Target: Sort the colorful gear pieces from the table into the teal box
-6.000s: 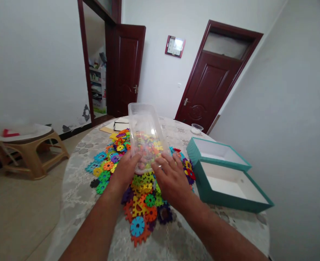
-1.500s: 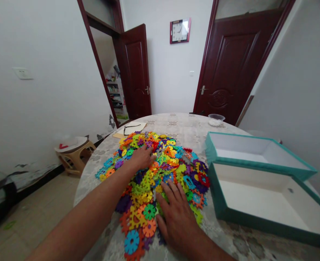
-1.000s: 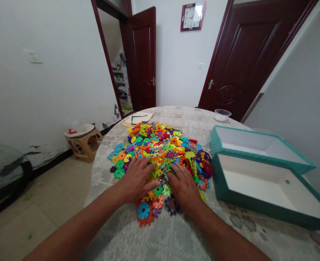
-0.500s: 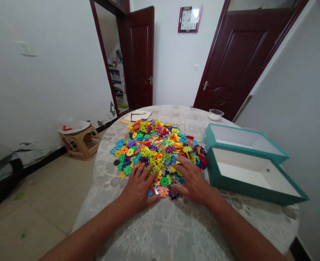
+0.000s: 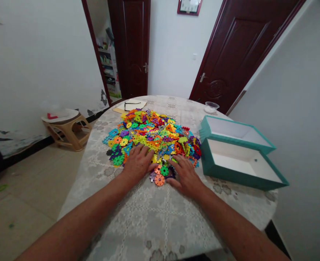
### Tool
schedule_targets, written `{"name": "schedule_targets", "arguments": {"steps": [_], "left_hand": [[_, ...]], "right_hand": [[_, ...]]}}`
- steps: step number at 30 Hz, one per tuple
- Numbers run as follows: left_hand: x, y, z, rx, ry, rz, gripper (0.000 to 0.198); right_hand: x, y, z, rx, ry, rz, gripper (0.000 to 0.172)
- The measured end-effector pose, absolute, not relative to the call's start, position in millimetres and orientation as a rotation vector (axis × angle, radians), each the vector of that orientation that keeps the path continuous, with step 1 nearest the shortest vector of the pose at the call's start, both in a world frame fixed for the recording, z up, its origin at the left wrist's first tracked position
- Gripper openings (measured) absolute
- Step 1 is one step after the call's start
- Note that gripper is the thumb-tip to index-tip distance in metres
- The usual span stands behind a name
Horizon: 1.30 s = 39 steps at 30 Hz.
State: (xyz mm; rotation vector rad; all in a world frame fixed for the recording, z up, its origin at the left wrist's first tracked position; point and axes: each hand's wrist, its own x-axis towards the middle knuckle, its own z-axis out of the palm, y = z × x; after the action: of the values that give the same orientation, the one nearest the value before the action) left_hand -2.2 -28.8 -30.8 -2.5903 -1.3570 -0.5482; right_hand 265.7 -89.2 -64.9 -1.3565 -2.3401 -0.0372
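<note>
A wide heap of colourful plastic snowflake discs lies on the table. On its near left side rests my left hand, palm down with the fingers spread over the discs. My right hand lies at the near right edge, its fingers apart and touching the pieces. Between the two hands are an orange disc and a green disc at the front of the heap. Neither hand is closed on a piece; what lies under the palms is hidden.
Two teal boxes with white insides stand on the right, a front box and a back box. Glasses lie on paper at the back left. A clear plastic bowl is at the back right. A stool stands left of the table.
The view has tilted down and shows more of the near tablecloth. My left hand has moved forward onto the discs, and the front discs have shifted slightly.
</note>
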Motion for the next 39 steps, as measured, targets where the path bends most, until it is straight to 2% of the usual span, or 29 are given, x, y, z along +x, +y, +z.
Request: {"name": "schedule_targets", "arguments": {"steps": [9,16,26,29,39], "left_hand": [[-4,-21,-29,-2.711,-1.284,-0.755,0.042],[-22,-16,-20,-2.776,-1.344,-0.996,0.018],[-25,-18,21,-2.630,-1.738,-1.237,0.020],[-22,-21,18,-2.763,-1.710,-1.134,0.018],[-25,-52,18,-3.253,-1.330,-0.375,0.027]], "right_hand": [[242,-80,-60,-1.439,-2.330,-0.052,0.064],[222,-63,-61,-1.453,-2.286,-0.070,0.057],[237,-78,-54,-1.373,-2.284,-0.017,0.033],[237,-80,-50,-1.352,-2.275,-0.025,0.026],[219,-81,-44,-1.351,-2.307,-0.064,0.027]]}}
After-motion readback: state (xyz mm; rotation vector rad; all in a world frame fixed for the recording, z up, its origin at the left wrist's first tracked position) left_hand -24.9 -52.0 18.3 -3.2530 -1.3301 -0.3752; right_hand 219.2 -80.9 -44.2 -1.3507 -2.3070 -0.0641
